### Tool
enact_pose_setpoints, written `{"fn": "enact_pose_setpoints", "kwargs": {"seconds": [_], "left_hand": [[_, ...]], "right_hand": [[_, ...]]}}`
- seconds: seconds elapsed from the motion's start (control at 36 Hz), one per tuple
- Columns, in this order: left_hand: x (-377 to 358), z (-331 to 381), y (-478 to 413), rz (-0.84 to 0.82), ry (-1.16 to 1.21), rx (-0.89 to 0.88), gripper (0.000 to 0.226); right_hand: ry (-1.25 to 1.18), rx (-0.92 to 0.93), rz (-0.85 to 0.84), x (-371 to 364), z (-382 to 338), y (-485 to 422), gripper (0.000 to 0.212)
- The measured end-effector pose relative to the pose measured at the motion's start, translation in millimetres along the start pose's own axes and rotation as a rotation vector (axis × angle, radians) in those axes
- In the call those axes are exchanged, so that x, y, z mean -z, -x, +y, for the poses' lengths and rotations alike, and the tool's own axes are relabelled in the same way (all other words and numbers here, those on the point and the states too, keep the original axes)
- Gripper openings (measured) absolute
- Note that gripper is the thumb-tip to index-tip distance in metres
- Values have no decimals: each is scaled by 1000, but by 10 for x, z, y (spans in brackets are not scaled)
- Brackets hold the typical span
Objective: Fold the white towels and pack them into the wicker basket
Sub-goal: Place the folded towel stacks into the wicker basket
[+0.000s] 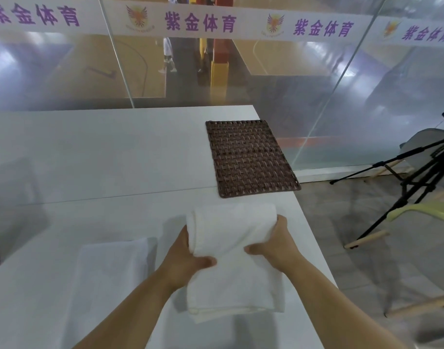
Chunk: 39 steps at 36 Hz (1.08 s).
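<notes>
I count two soft white towels on the long white table (89,152). One is the thick white towel in the middle (234,280), partly rolled up at its far end. The other is the flat folded white towel (110,280), lying by itself just to the left, and no hand touches it.

I see two bare hands, and both are on the middle towel. The left hand (188,258) grips the left side of the roll, with its thumb on top and its fingers tucked under the cloth. The right hand (273,244) grips the right side the same way, thumb on top, fingers curled around the roll.

There is one dark brown woven wicker basket (251,158). It sits on the table just past the rolled towel, near the right edge. From here it looks very flat, and I see no towel in it.

Off to the right I count one black tripod (402,172) on the floor, next to a pale green chair (425,212).
</notes>
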<state>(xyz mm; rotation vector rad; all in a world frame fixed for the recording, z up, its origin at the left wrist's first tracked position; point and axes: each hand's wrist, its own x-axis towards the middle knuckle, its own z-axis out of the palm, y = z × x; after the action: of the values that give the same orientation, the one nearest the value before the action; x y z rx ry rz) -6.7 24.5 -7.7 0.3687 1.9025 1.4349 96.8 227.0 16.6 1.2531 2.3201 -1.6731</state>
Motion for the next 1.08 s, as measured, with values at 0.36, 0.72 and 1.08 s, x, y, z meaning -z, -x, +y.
{"fn": "enact_pose_setpoints", "kwargs": {"seconds": [0.36,0.72,1.08], "left_hand": [[-151,115,331,-28,-121,-212,49],[120,140,12,-47,-23,29,146],[96,3,-256,-86,-15,-113,83]], "right_hand": [[-83,208,-65,133,220,113,76],[-164,177,-62,74,282,75,85],[-204,181,-15,81,314,105,71]]}}
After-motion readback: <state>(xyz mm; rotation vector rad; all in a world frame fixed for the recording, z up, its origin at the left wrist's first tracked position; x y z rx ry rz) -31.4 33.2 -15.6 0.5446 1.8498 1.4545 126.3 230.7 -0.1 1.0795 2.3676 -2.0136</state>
